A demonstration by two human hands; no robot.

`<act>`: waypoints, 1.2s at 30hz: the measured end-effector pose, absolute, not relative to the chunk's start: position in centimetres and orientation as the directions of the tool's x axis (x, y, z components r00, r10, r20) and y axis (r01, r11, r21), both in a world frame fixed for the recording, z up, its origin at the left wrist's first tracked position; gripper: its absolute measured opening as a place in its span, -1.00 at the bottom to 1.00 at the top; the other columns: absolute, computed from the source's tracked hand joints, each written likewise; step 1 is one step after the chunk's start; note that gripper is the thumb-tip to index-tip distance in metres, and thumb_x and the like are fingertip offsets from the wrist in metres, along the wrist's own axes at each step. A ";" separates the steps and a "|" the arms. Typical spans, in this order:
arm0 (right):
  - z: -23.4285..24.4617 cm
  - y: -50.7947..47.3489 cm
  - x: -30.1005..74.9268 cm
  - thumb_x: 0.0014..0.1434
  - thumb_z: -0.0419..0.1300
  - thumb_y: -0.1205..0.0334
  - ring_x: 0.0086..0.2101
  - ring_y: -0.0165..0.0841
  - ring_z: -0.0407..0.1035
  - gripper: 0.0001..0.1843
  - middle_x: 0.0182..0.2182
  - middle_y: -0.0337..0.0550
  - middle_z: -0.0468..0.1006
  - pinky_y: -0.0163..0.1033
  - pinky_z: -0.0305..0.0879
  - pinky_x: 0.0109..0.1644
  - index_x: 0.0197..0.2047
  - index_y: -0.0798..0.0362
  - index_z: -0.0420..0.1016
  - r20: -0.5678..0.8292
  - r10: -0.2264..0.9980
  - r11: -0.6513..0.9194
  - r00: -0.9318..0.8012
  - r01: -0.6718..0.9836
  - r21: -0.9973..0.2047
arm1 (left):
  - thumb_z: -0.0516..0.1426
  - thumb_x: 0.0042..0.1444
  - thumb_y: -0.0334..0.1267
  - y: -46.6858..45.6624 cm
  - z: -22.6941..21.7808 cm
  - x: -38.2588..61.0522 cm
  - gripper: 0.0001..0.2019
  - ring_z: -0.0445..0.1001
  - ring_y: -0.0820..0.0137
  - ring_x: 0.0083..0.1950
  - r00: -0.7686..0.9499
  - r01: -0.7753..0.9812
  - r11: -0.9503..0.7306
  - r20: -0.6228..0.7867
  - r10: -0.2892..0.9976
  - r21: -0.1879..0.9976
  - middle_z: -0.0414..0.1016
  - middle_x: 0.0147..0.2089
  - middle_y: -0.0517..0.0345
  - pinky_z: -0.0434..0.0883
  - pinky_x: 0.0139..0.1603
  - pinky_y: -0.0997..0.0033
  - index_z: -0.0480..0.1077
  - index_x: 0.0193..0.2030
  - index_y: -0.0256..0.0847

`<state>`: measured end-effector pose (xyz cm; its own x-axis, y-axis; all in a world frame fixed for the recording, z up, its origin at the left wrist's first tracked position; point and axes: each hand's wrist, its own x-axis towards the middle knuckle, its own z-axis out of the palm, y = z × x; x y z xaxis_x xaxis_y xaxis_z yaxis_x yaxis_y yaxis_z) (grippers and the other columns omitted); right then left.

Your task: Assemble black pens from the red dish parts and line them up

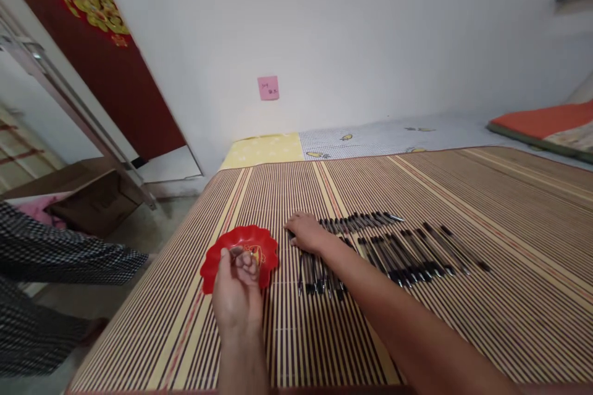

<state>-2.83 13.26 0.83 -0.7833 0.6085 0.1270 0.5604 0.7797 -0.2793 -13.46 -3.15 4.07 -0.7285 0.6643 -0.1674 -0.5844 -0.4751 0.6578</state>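
My left hand (pixel 237 290) is palm up over the near part of a red scalloped dish (pixel 220 259) with a gold print inside. Its fingers are half curled, the thumb stands apart, and nothing shows in it. To the right, my right hand (pixel 304 231) reaches down to the mat with its fingers closed on a dark pen (pixel 291 235), mostly covered by the fingers. This is at the left end of the upper row of pens (pixel 361 221). A lower row of black pens (pixel 407 256) lies side by side, partly hidden by my right forearm.
A striped bamboo mat (pixel 162 321) covers the bed. Folded orange bedding (pixel 546 120) lies at the far right. A pink note (pixel 268 88) is on the white wall. At the left, a person's checked trouser leg (pixel 69 253) is beside the bed, near a cardboard box (pixel 97 197).
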 end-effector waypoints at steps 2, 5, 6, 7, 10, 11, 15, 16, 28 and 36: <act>0.4 13.6 -3.1 0.05 0.41 0.36 0.12 0.02 0.30 -0.64 0.02 0.14 0.57 0.00 0.15 0.13 -0.04 0.09 0.62 0.097 0.595 0.791 -0.798 0.560 -0.247 | 0.05 0.31 -0.25 -3.1 4.0 -13.8 -0.75 0.26 0.52 -0.51 -0.717 -0.594 -0.464 -0.171 0.676 0.657 0.30 -0.50 0.21 0.25 -0.52 0.59 0.39 -0.38 -0.28; 0.0 13.9 -3.4 0.05 0.37 0.36 0.08 -0.02 0.33 -0.66 -0.01 0.10 0.58 -0.04 0.16 0.13 -0.05 0.08 0.62 0.078 0.565 0.811 -0.822 0.535 -0.238 | 0.07 0.29 -0.25 -3.0 3.7 -14.3 -0.78 0.26 0.52 -0.51 -0.705 -0.603 -0.463 -0.163 0.690 0.650 0.30 -0.50 0.21 0.25 -0.52 0.60 0.39 -0.36 -0.29; -0.1 14.0 -3.5 0.04 0.36 0.36 0.06 -0.04 0.34 -0.66 -0.03 0.08 0.58 -0.06 0.17 0.12 -0.06 0.07 0.62 0.078 0.555 0.816 -0.828 0.523 -0.247 | 0.08 0.28 -0.25 -3.0 3.6 -14.4 -0.79 0.27 0.53 -0.51 -0.702 -0.605 -0.463 -0.160 0.694 0.648 0.30 -0.50 0.21 0.25 -0.52 0.60 0.39 -0.36 -0.28; -0.1 14.0 -3.7 0.02 0.35 0.36 0.04 -0.05 0.35 -0.66 -0.05 0.07 0.58 -0.07 0.18 0.11 -0.08 0.07 0.63 0.082 0.547 0.819 -0.833 0.512 -0.261 | 0.09 0.27 -0.25 -3.0 3.5 -14.5 -0.79 0.27 0.53 -0.52 -0.701 -0.607 -0.464 -0.161 0.694 0.645 0.30 -0.50 0.22 0.25 -0.52 0.60 0.39 -0.36 -0.28; 0.3 14.0 -3.7 -0.09 0.38 0.41 -0.02 -0.07 0.38 -0.65 -0.14 0.04 0.58 -0.09 0.22 0.07 -0.15 0.10 0.64 0.120 0.549 0.806 -0.827 0.487 -0.336 | 0.14 0.23 -0.22 -2.9 3.3 -14.6 -0.81 0.27 0.53 -0.52 -0.691 -0.612 -0.448 -0.165 0.704 0.652 0.31 -0.51 0.22 0.25 -0.53 0.60 0.38 -0.37 -0.27; 0.6 13.9 -3.4 -0.13 0.38 0.42 -0.03 -0.08 0.38 -0.63 -0.15 0.03 0.57 -0.10 0.23 0.06 -0.16 0.10 0.63 0.143 0.562 0.794 -0.815 0.481 -0.372 | 0.17 0.20 -0.21 -2.9 3.2 -14.6 -0.82 0.28 0.53 -0.52 -0.687 -0.608 -0.438 -0.163 0.708 0.662 0.32 -0.51 0.22 0.25 -0.53 0.60 0.39 -0.36 -0.27; 2.4 13.0 -0.4 0.10 0.27 0.29 0.01 -0.17 0.36 -0.59 0.01 0.03 0.48 -0.09 0.30 0.05 0.05 0.07 0.51 0.283 0.678 0.688 -0.679 0.448 -0.571 | 0.26 0.08 -0.21 -3.0 3.0 -14.5 -0.81 0.34 0.53 -0.48 -0.640 -0.526 -0.328 -0.111 0.760 0.785 0.43 -0.43 0.17 0.28 -0.48 0.59 0.43 -0.26 -0.28; 2.8 12.6 0.8 0.20 0.19 0.20 -0.01 -0.21 0.39 -0.62 0.01 0.01 0.47 -0.12 0.34 0.00 0.09 0.05 0.47 0.319 0.726 0.627 -0.609 0.396 -0.671 | 0.27 0.07 -0.19 -2.9 2.9 -14.3 -0.79 0.34 0.53 -0.48 -0.612 -0.466 -0.274 -0.082 0.787 0.841 0.45 -0.42 0.17 0.26 -0.49 0.59 0.43 -0.24 -0.28; 1.3 7.0 8.7 0.26 0.26 0.01 -0.60 -0.54 0.17 -0.65 -0.53 -0.22 0.42 -0.50 0.07 -0.65 -0.42 0.10 0.45 -0.266 0.945 -0.305 -0.189 -0.801 -0.515 | 0.15 0.09 -0.51 -1.4 -0.5 -10.0 -0.88 0.44 0.33 -0.28 -0.370 0.638 0.234 0.025 0.929 0.733 0.48 -0.37 0.11 0.26 -0.23 0.39 0.42 -0.34 -0.22; -0.4 6.7 7.4 0.06 0.43 -0.02 -0.57 -0.47 0.26 -0.66 -0.55 -0.24 0.45 -0.40 0.11 -0.58 -0.34 0.09 0.53 -0.116 0.969 -0.237 -0.219 -0.682 -0.692 | 0.16 0.12 -0.52 -1.1 -0.4 -8.7 -0.87 0.51 0.23 -0.08 -0.429 0.782 0.426 -0.103 0.897 0.455 0.57 -0.14 -0.11 0.25 -0.12 0.35 0.45 -0.20 -0.29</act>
